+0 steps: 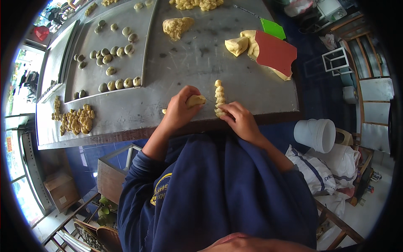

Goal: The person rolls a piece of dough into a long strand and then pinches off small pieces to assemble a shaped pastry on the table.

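On my feed the left hand (179,108) grasps a dough roll (196,101); the right hand (240,119), grip unclear, meets a dough row (219,94), tray (88,40) and red sheet (275,54) beyond.

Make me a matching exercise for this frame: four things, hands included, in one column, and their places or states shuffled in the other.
Column one:
1. Left hand
2. Right hand
3. Flat red sheet
4. White bucket

Column two:
A. Lying over larger pale dough
B. Off the metal table, to its right
C. Closed around a piece of dough
D. Fingers at the near end of a row of small dough pieces

Right pairs: 1-C, 2-D, 3-A, 4-B
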Action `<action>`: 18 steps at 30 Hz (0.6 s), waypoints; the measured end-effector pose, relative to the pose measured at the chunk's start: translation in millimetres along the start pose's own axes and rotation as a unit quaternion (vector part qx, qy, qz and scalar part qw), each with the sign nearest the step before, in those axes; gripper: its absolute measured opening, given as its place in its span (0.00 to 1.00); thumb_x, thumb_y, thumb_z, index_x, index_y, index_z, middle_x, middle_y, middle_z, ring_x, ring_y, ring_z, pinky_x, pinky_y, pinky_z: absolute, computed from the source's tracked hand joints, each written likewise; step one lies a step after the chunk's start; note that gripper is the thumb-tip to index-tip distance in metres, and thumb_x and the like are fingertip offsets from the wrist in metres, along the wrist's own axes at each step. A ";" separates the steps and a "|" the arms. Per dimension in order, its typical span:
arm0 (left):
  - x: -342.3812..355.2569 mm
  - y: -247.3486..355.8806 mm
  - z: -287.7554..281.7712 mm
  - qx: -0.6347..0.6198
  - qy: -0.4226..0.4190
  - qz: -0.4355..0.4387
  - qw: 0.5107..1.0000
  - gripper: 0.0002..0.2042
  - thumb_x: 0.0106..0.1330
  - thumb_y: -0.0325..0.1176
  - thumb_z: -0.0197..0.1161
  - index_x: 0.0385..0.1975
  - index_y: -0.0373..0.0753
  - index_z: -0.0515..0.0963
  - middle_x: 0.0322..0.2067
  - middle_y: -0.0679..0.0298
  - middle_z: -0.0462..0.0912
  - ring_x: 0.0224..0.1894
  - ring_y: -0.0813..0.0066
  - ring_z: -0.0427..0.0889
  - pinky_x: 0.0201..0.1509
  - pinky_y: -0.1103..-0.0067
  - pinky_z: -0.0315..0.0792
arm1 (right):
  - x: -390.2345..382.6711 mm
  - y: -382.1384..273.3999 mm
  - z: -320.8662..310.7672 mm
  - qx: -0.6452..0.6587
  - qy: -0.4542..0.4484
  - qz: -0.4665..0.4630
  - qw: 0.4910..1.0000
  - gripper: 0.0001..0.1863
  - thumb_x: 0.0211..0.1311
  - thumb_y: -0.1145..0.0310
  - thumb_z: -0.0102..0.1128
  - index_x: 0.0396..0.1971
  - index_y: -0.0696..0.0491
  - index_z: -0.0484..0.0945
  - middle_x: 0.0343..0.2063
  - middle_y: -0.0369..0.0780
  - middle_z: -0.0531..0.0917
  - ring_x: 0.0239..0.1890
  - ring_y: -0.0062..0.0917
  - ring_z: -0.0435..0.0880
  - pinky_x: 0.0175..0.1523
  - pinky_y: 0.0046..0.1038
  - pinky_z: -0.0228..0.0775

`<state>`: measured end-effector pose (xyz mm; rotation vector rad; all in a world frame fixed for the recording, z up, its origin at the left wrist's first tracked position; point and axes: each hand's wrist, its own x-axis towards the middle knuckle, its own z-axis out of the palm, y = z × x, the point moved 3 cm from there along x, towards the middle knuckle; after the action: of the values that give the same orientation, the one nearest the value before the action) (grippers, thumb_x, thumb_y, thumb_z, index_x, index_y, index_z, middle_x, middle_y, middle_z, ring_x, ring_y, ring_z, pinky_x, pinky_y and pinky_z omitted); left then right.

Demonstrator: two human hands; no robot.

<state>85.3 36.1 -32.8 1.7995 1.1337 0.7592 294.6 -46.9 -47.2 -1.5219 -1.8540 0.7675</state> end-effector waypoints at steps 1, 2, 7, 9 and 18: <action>0.5 1.9 1.7 -0.004 -0.050 0.000 0.999 0.14 0.61 0.27 0.68 0.45 0.36 0.77 0.34 0.55 0.84 0.40 0.60 0.84 0.44 0.72 0.76 | -0.2 0.8 3.8 -0.005 -0.004 0.025 1.000 0.19 0.58 0.74 0.69 0.50 0.53 0.78 0.34 0.39 0.80 0.38 0.26 0.83 0.43 0.27 0.76; 0.0 -0.6 3.2 0.021 -0.064 0.032 0.997 0.14 0.62 0.27 0.67 0.47 0.36 0.77 0.35 0.56 0.84 0.39 0.63 0.84 0.43 0.73 0.76 | 3.0 -2.7 1.7 -0.002 -0.001 0.041 0.999 0.22 0.55 0.73 0.71 0.51 0.52 0.78 0.36 0.39 0.82 0.37 0.27 0.84 0.43 0.29 0.77; -4.2 5.6 9.3 -0.063 -0.164 -0.062 0.983 0.15 0.68 0.27 0.62 0.54 0.36 0.76 0.35 0.60 0.85 0.35 0.76 0.82 0.40 0.76 0.75 | 23.3 -40.1 -8.5 -0.013 0.090 -0.121 0.988 0.22 0.49 0.72 0.75 0.46 0.54 0.81 0.36 0.39 0.83 0.38 0.27 0.84 0.43 0.30 0.78; -5.6 13.0 8.5 -0.145 -0.188 -0.089 0.967 0.13 0.68 0.28 0.62 0.52 0.36 0.77 0.34 0.61 0.85 0.33 0.79 0.81 0.39 0.77 0.75 | 28.2 -43.7 -5.4 -0.004 0.103 -0.177 0.979 0.20 0.49 0.72 0.75 0.44 0.55 0.81 0.35 0.39 0.84 0.37 0.27 0.85 0.43 0.29 0.78; -1.8 -0.7 -1.3 0.086 0.019 0.165 0.982 0.09 0.66 0.26 0.62 0.45 0.38 0.76 0.32 0.58 0.84 0.33 0.63 0.84 0.38 0.73 0.75 | 27.9 -28.6 4.3 0.458 -0.056 0.142 0.876 0.06 0.67 0.72 0.62 0.41 0.58 0.78 0.31 0.38 0.84 0.27 0.15 0.79 0.37 0.18 0.75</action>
<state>83.2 35.1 -33.0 2.1600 0.9597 0.9130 269.2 -24.6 -25.6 -1.1024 -1.0287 1.6073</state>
